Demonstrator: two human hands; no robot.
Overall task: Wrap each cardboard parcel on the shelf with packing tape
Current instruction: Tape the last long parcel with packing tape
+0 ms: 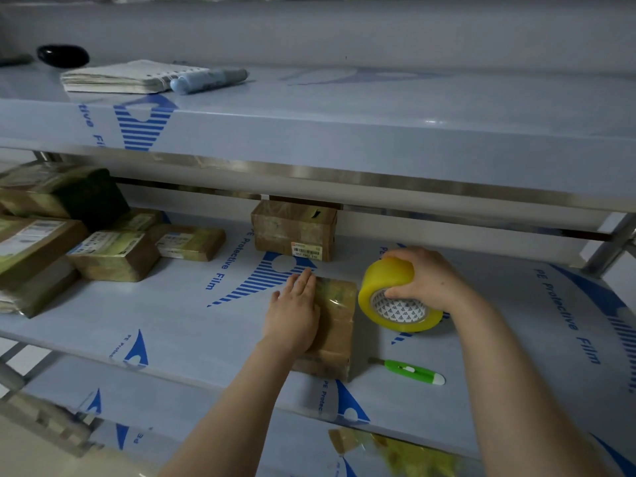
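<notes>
Parcel [335,325] under our left hand [292,318] sits near the front edge of the shelf [192,321]. Our left fingers [304,282] lie flat on it. Our right hand [426,280] curls round the yellow tape roll [392,297], just beside the parcel. A green cutter [409,370] lies near the front edge.

Both bare forearms reach in from the bottom, the left one angling up from the lower left and the right one coming in from the lower right. The left hand [292,318] is flat, palm down, fingers straight and together pointing away, pressing on top of the parcel [339,325]. The right hand [428,280] grabs the tape roll [382,280] from above, fingers curled over its outside, thumb hooked at the core's edge.
</notes>
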